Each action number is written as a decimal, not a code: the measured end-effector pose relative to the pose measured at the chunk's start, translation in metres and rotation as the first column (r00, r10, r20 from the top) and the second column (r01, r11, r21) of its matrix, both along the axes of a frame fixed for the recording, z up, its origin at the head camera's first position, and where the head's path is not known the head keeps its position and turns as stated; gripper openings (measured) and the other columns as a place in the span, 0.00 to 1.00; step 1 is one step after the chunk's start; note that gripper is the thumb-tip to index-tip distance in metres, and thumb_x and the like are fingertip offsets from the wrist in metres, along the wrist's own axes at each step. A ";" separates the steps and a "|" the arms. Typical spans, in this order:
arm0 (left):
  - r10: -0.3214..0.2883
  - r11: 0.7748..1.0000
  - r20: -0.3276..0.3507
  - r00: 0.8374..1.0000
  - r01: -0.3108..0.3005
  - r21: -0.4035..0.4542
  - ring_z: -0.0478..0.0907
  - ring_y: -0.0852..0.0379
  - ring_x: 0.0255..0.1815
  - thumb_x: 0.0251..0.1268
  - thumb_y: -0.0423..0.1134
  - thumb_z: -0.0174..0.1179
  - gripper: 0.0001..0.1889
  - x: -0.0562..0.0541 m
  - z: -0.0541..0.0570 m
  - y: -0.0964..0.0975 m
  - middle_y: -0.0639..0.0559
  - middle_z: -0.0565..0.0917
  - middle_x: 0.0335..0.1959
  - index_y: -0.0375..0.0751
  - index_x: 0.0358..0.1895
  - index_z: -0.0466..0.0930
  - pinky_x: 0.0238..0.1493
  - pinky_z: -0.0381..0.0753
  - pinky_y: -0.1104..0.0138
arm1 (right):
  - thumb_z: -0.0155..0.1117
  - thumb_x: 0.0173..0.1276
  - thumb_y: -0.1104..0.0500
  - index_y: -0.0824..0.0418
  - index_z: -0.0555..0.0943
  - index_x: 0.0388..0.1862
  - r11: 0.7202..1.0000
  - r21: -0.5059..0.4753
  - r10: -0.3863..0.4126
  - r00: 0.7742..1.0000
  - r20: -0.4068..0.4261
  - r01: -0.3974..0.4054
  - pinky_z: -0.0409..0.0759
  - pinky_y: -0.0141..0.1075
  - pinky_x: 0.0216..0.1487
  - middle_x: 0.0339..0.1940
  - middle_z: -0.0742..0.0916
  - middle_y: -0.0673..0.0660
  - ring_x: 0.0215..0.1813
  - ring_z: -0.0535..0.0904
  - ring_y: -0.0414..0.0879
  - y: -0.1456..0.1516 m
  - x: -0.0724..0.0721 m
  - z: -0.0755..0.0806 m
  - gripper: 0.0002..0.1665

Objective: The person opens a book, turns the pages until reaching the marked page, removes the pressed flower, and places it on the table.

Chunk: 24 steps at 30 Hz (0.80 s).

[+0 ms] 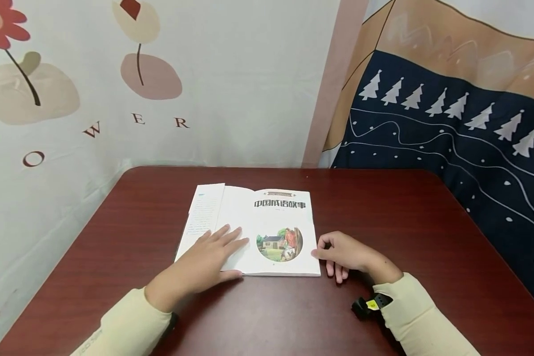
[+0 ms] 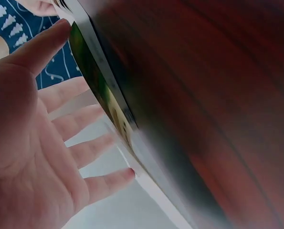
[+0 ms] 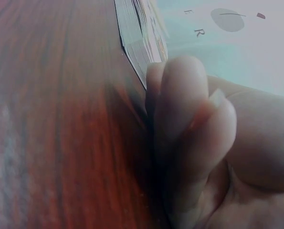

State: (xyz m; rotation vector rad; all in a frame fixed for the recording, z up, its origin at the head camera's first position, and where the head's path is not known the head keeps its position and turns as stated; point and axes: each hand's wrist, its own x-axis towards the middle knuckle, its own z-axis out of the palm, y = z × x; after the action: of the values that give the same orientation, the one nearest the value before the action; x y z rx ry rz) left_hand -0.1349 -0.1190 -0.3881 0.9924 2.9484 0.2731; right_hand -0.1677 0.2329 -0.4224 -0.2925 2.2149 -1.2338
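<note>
An open book point(image 1: 282, 217) lies on the table, its right page showing Chinese characters above a round picture of a house and a figure. My left hand point(image 1: 211, 259) rests flat with spread fingers on the left page; in the left wrist view its fingertips point(image 2: 125, 176) touch the book. At the book's right edge, my right hand point(image 1: 347, 251) has its thumb at the page margin and its index finger bent against it, pinching the edge. The right wrist view shows the curled fingers point(image 3: 184, 95) beside the page stack point(image 3: 137, 38); they partly hide the pinch.
The dark red wooden table point(image 1: 382, 207) extends around the book on all sides. Behind it hangs a pale cloth point(image 1: 249, 99) with flower prints and letters. A navy cloth point(image 1: 427, 133) with white trees hangs at the right. A black strap device point(image 1: 362, 307) is on the right wrist.
</note>
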 end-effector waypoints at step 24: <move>-0.105 0.985 0.117 0.988 0.119 -0.128 0.62 0.41 0.78 0.67 0.57 0.62 0.34 -0.015 0.000 0.076 0.48 0.67 0.77 0.55 0.75 0.66 0.72 0.65 0.41 | 0.63 0.73 0.48 0.65 0.74 0.32 1.000 0.012 -0.014 0.999 0.034 0.013 0.77 0.36 0.12 0.13 0.84 0.58 0.09 0.78 0.44 -0.001 -0.002 0.005 0.21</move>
State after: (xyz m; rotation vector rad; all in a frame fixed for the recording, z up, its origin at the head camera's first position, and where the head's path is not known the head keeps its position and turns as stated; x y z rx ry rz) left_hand -0.1496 -0.0435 -0.3883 1.0831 2.7587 0.1205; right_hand -0.1694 0.2319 -0.4177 -0.2505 2.1979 -1.2234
